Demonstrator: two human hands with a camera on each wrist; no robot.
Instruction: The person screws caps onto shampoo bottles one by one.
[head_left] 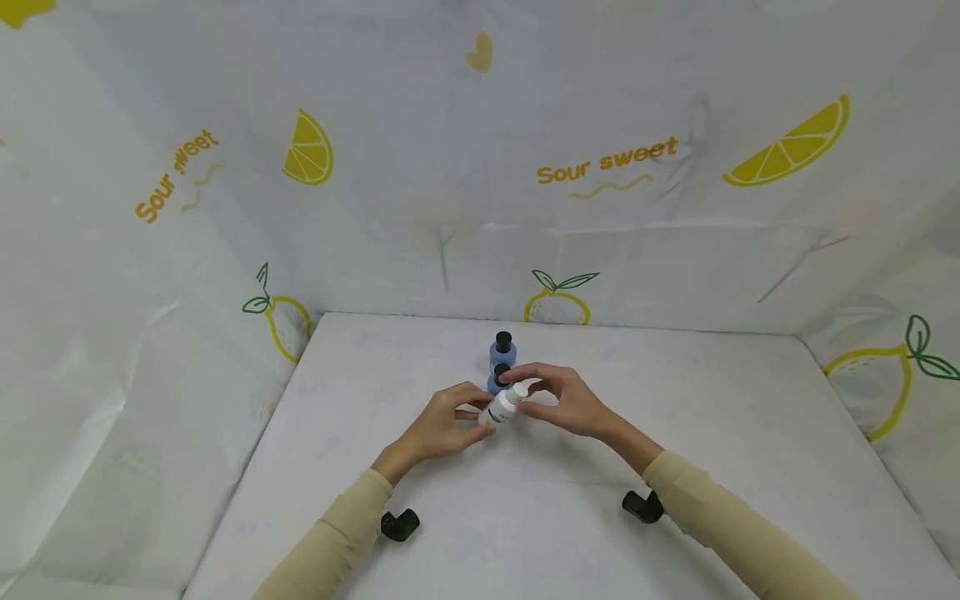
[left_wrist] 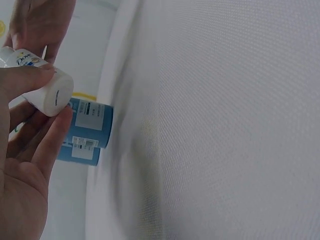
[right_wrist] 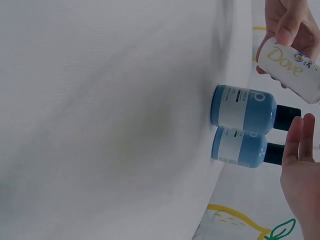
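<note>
A small white Dove bottle (head_left: 498,407) is held tilted above the table, its white cap (head_left: 517,392) toward the right and its base facing the left wrist camera. My left hand (head_left: 447,422) grips its lower body between thumb and fingers. Thumb and fingertips of my right hand (head_left: 566,400) are at the cap, while its other fingers (right_wrist: 306,135) reach out straight beside it. Just behind the hands stand two blue bottles with black caps, one nearer (right_wrist: 245,107) and one farther (head_left: 503,353). In the head view, the white bottle and right fingers partly cover the nearer one.
The white-covered table (head_left: 720,417) meets a white curtain (head_left: 390,208) printed with lemons at its back and sides. A black fitting (head_left: 401,525) shows by the left sleeve, another (head_left: 642,506) by the right sleeve.
</note>
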